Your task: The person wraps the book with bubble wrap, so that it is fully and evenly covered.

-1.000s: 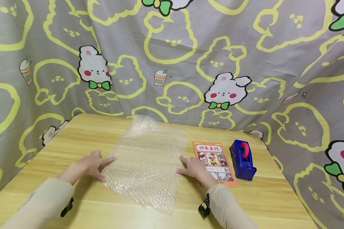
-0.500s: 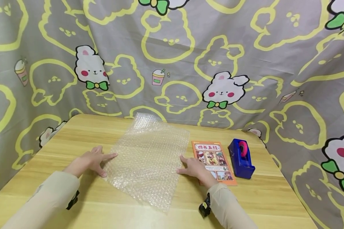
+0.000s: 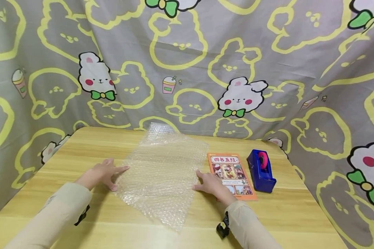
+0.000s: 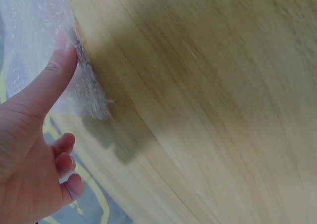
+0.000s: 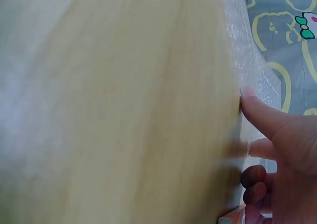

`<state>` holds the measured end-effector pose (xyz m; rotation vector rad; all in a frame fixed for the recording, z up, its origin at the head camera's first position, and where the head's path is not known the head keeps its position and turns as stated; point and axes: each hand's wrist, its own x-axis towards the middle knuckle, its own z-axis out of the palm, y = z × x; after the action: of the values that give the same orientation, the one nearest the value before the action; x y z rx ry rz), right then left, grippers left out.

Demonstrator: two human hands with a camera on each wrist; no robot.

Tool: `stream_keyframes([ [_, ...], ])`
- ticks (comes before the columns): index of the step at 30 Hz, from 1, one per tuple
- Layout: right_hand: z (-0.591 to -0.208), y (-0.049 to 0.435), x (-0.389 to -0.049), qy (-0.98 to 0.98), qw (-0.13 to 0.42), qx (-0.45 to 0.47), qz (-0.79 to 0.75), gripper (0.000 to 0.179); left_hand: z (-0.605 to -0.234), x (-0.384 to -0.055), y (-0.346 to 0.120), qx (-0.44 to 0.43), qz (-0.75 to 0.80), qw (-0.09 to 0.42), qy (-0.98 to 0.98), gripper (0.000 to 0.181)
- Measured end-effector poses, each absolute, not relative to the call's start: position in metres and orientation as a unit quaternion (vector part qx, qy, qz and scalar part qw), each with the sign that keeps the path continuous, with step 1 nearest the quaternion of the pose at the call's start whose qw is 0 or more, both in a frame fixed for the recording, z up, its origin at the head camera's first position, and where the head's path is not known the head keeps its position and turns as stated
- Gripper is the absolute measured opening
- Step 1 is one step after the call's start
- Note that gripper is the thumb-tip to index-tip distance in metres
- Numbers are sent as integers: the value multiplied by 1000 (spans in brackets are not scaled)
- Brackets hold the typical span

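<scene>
A sheet of clear bubble wrap (image 3: pixel 162 173) lies spread on the wooden table, its far end reaching the back edge. My left hand (image 3: pixel 103 174) is at its left side, index finger stretched onto the sheet and thumb lower down at the edge. In the left wrist view that thumb rests on the bubble wrap (image 4: pixel 91 92), with the other visible fingers loosely bent. On the opposite side, my right hand (image 3: pixel 210 183) touches the right edge with thumb and index fingertips spread apart. The right wrist view has those fingertips right at the bubble wrap (image 5: pixel 237 50).
An orange comic-style book (image 3: pixel 232 169) lies to the right, its lower left part behind my right hand. Beyond it stands a blue tape dispenser (image 3: pixel 261 173) with a pink roll. A grey patterned curtain (image 3: pixel 187 52) hangs around the table (image 3: pixel 90 145).
The bubble wrap has turned slightly, its far end shifting right and its near corner left. My left hand has moved a little right and away from me; the view has drifted slightly.
</scene>
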<state>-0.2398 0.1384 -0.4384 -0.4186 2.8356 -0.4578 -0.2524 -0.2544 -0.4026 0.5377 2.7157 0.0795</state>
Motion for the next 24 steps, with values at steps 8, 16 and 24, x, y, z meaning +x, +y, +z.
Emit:
stream_keyframes([
  [8,-437,135,-237,974,115,-136,-139,77,-404,-252,-254,193,30,170,966,90],
  [16,-439,137,-234,972,124,-134,-146,78,-410,-247,-254,194,114,173,959,89],
  [24,-438,140,-237,966,130,-149,-167,79,-409,-239,-250,215,97,145,961,78],
])
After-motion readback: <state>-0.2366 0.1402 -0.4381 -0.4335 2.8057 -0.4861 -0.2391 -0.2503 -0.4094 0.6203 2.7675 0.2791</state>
